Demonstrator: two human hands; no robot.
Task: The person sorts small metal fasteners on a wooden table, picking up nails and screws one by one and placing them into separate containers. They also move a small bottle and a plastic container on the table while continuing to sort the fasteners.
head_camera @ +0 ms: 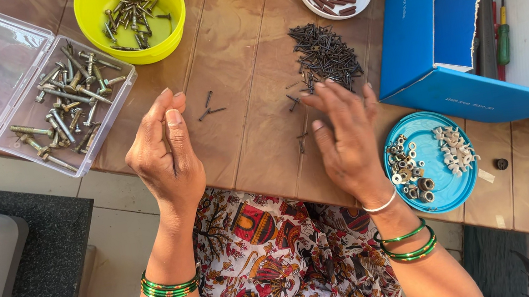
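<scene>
Left hand (166,155) was raised edge-on above the wooden surface (255,135), fingers straight and together, gripping nothing visible. Right hand (347,134) hovered palm-down, fingers spread, empty, just below the heap of dark screws (326,55). A few loose screws (209,107) lay between the hands. Beyond: clear plastic box of bolts (64,104), yellow bowl (169,38), blue lid of washers (436,154).

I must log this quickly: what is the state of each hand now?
Left hand: raised on edge, fingers together; whether it holds anything cannot be told.
Right hand: open, palm down, beside the pile of small dark screws.
</scene>
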